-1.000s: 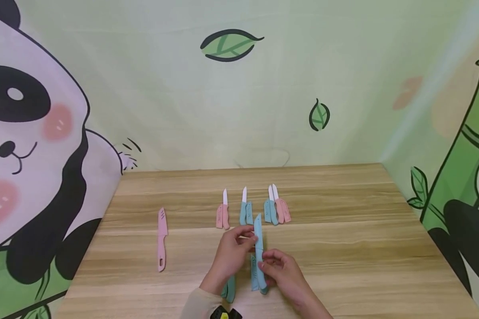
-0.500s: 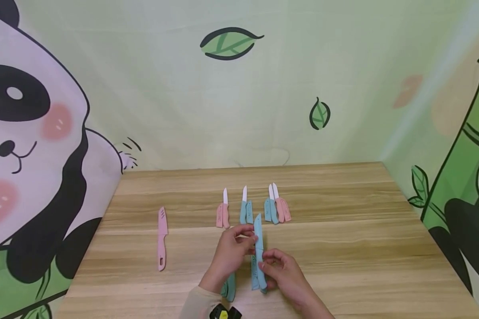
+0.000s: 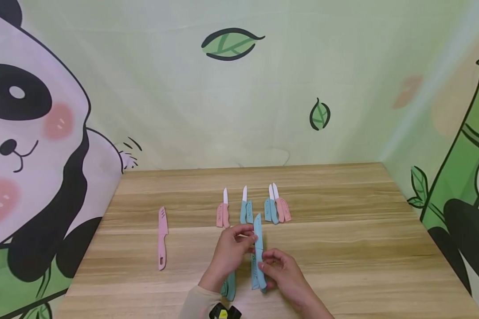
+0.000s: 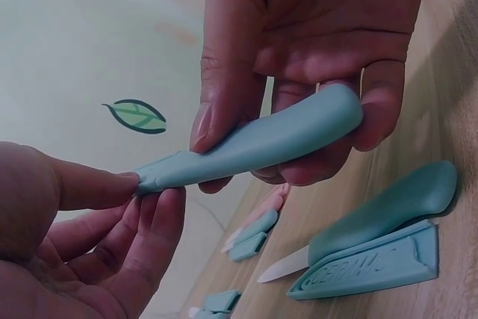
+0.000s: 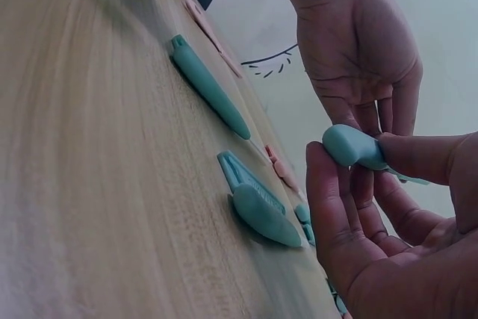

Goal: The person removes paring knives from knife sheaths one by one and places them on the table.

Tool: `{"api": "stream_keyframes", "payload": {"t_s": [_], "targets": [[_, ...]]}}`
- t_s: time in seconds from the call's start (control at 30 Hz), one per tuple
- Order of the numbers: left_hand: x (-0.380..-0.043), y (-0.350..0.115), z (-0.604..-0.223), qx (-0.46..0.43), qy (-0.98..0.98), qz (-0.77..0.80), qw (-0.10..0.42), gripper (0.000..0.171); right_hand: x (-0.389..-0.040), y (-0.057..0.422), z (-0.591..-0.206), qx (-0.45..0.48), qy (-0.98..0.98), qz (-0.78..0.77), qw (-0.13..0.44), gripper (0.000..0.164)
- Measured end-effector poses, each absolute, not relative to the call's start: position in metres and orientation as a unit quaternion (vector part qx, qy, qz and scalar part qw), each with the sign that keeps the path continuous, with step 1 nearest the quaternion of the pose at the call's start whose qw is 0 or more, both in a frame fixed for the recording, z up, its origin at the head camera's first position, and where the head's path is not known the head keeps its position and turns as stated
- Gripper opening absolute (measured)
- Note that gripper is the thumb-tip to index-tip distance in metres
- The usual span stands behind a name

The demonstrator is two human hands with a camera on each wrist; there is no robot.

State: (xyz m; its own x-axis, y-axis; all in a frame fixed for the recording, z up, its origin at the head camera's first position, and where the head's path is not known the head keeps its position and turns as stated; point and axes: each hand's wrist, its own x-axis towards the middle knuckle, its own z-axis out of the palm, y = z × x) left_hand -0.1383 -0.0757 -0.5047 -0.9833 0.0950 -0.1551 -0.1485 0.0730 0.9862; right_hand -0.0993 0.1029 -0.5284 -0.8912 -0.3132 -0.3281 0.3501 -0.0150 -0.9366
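Note:
In the head view a light blue sheathed knife [image 3: 259, 252] is held above the table, its tip pointing away from me. My left hand [image 3: 230, 250] pinches the sheath between thumb and fingers. My right hand [image 3: 285, 272] grips the handle [image 4: 284, 136], thumb on one side. Sheath and handle meet at a thin seam; the blade is hidden. Beneath lies a blue knife beside its loose sheath [image 4: 373, 267], partly covered in the head view; the left wrist view shows its white blade [image 4: 285, 265]. Another blue-green knife [image 3: 231, 287] lies partly hidden by my left forearm.
At the table's left lies a pink sheathed knife [image 3: 162, 239]. Farther back are a pink knife [image 3: 225, 215] with its sheath, a blue knife [image 3: 243, 212] with its sheath, and a blue knife [image 3: 274, 215] and pink knife [image 3: 279, 212] side by side. A panda-patterned cloth [image 3: 163, 88] hangs behind.

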Motion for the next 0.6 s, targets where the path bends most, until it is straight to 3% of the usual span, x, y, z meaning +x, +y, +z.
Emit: {"api": "stream_keyframes", "payload": {"t_s": [0.6], "targets": [[-0.1396,-0.0765,-0.5065,-0.016,0.727,0.681,0.088,0.027,-0.0980,0.1031,-0.5320,0.014,0.669,-0.706,0.230,0.036]]}}
